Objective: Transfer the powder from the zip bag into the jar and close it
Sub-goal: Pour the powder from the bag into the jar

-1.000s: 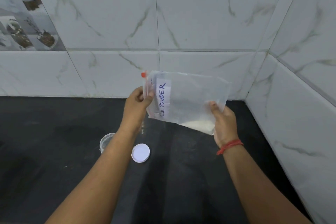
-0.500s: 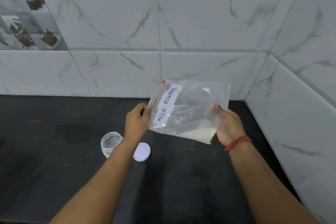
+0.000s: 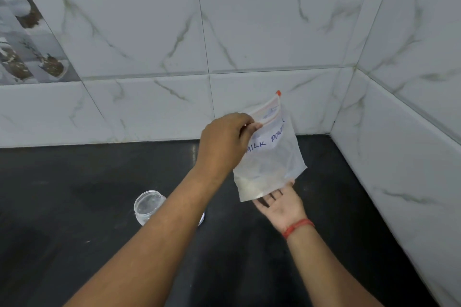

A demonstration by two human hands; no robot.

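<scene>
The left hand [image 3: 224,142] pinches the top edge of the zip bag [image 3: 270,154] near its seal, the grip tight on the plastic by the left end of the zipper strip. The bag hangs upright in the air above the tabletop [image 3: 87,244], its orange slider [image 3: 278,93] at the upper right corner. A white label on the bag reads "MILK POW", the rest of the word cut off at the bag's edge. White powder [image 3: 249,185] sits in the lower left corner of the bag.

The right hand [image 3: 279,203] lies palm up beneath the bag, fingers spread flat, so its grip is wide and clasps nothing; the bag's bottom edge rests on the fingertips. A red thread band [image 3: 298,227] circles the right wrist.

The clear jar [image 3: 147,207] stands upright and uncovered on the black tabletop, to the left of the left forearm and well apart from the bag. A sliver of the white lid [image 3: 202,218] shows just beside the forearm's right edge, mostly hidden. White marble-pattern tiles [image 3: 249,20] line the wall behind and to the right
</scene>
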